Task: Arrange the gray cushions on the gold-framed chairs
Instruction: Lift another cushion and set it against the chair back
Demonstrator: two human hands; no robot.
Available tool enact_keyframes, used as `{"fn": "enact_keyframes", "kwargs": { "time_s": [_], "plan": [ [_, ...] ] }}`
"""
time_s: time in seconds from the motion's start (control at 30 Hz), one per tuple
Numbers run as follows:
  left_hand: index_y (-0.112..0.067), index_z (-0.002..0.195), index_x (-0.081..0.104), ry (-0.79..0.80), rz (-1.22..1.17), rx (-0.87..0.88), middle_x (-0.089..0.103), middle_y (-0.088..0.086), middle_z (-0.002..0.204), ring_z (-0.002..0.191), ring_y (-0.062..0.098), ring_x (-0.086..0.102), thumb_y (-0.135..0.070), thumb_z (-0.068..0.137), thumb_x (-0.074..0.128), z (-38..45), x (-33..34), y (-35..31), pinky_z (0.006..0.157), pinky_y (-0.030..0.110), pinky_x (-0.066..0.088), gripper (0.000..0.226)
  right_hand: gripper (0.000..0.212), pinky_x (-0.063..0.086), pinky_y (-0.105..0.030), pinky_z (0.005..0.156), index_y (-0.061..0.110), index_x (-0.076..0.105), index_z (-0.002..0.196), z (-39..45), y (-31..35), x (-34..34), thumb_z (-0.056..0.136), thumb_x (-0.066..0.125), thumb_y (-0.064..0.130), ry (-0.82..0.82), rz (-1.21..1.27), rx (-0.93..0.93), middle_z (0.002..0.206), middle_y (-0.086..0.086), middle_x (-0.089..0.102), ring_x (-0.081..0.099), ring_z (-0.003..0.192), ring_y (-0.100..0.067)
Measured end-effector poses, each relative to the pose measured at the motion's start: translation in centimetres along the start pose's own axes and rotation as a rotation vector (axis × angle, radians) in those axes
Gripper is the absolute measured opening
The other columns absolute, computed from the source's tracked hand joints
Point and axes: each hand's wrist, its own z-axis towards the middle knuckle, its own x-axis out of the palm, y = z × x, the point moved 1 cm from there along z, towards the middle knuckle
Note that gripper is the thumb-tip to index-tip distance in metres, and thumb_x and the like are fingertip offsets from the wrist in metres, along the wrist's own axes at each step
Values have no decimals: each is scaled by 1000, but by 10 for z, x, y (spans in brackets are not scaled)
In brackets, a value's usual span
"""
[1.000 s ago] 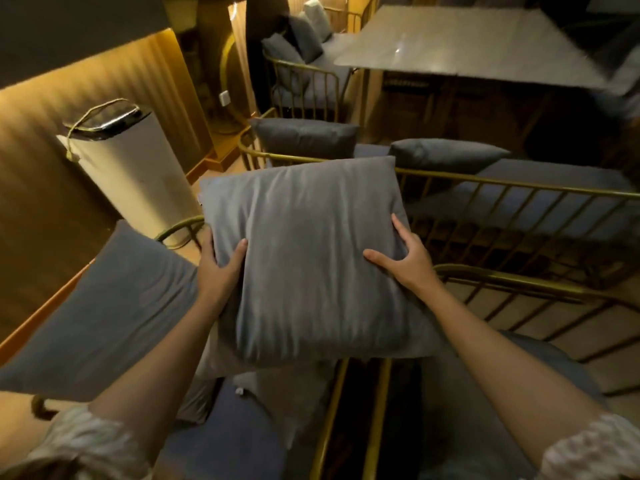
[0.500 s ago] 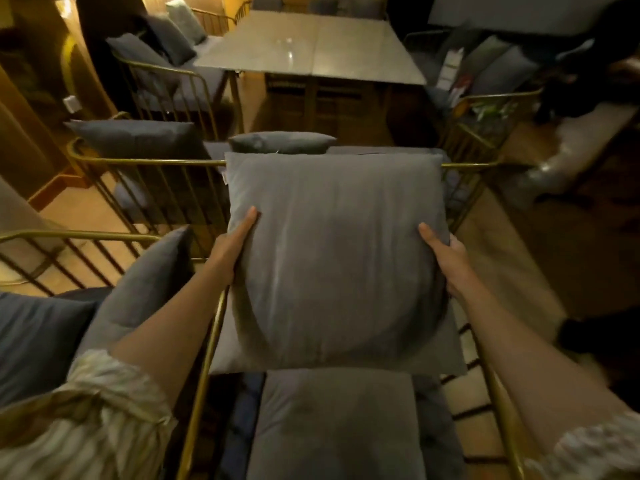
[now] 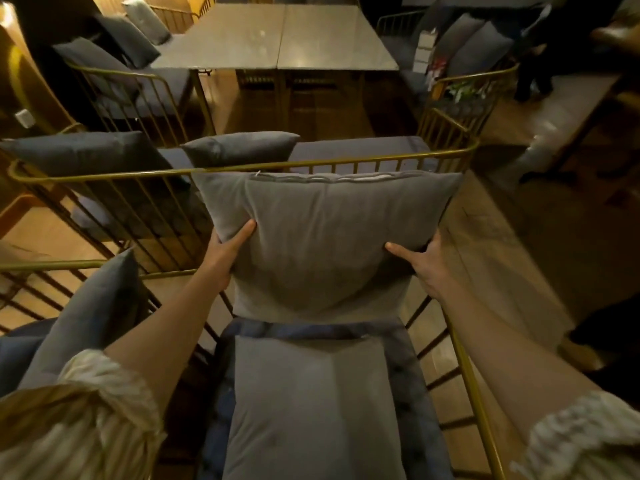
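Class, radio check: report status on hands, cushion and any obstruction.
Left hand and right hand grip gray cushion, one each side. Cushion upright at chair back, above seat pad. Nothing in the way.

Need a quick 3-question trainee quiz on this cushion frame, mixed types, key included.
1. True or false: both hands hold the gray cushion.
2. The cushion's zipper edge faces: A) up, toward the gold rail; B) down, toward the seat pad; C) left.
3. Fill in: the left hand and right hand grip the cushion at its lower ____.

Key: 1 true; 2 A; 3 sides.
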Motion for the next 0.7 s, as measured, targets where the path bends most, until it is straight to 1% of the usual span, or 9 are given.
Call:
{"fn": "enact_keyframes", "kwargs": {
  "time_s": [0.1, 0.2, 0.3, 0.33, 0.4, 0.43, 0.5, 0.57, 0.7],
  "plan": [
    [-31, 151, 25, -36, -17, -36, 39, 0, 153, 139, 28, 39, -67, 47, 78, 22, -5, 23, 115, 54, 30, 122, 140, 37, -51, 114, 28, 17, 154, 21, -17, 15, 38, 90, 49, -5, -18, 16, 155, -3, 35, 38, 140, -27],
    [-32, 153, 24, -41, -28, -63, 39, -1, 154, 139, 27, 39, -69, 48, 79, 42, -9, 50, 115, 54, 31, 124, 138, 38, -50, 114, 27, 19, 154, 40, -43, 26, 39, 91, 50, 4, -36, 42, 154, -2, 37, 40, 140, -26],
    [-26, 149, 30, -58, 11, -112, 44, 2, 150, 136, 28, 43, -64, 60, 77, 62, -11, 77, 113, 52, 35, 108, 143, 41, -50, 112, 31, 21, 153, 53, -77, 34, 33, 93, 59, 18, -45, 87, 153, 0, 40, 42, 138, -25],
    [-23, 146, 35, -67, 28, -128, 47, 4, 147, 133, 29, 46, -66, 58, 78, 67, -11, 85, 112, 52, 37, 108, 143, 41, -50, 112, 32, 21, 153, 55, -86, 36, 33, 92, 61, 16, -53, 94, 152, 0, 41, 43, 138, -25],
    [-25, 143, 40, -67, 56, -146, 51, 3, 144, 131, 28, 50, -77, 41, 79, 80, -12, 104, 110, 52, 39, 121, 137, 40, -49, 113, 31, 19, 153, 59, -106, 41, 40, 91, 57, 2, -76, 96, 153, 0, 39, 41, 139, -25],
    [-29, 145, 37, -65, 77, -146, 49, 2, 146, 133, 27, 47, -79, 40, 78, 84, -12, 111, 111, 52, 38, 123, 132, 39, -49, 113, 31, 17, 154, 63, -115, 44, 47, 92, 53, -9, -85, 96, 154, -1, 38, 41, 140, -25],
    [-32, 149, 28, -107, 93, -149, 41, 1, 152, 139, 27, 40, -73, 54, 77, 92, -12, 128, 114, 51, 33, 115, 123, 38, -46, 114, 29, 13, 155, 69, -131, 48, 60, 91, 43, -22, -100, 117, 156, -2, 36, 39, 141, -26],
    [-29, 151, 25, -170, 84, -163, 39, 2, 154, 141, 28, 37, -61, 69, 75, 97, -8, 141, 114, 49, 32, 101, 117, 37, -43, 114, 26, 14, 155, 75, -144, 51, 66, 89, 39, -18, -107, 142, 156, -4, 36, 38, 142, -27],
    [-28, 153, 21, -228, 82, -171, 36, 3, 156, 142, 29, 37, -61, 74, 72, 89, -8, 150, 113, 50, 34, 99, 110, 36, -38, 110, 22, 16, 154, 68, -143, 53, 71, 86, 36, -16, -134, 155, 157, -5, 36, 37, 143, -27]
  ]
}}
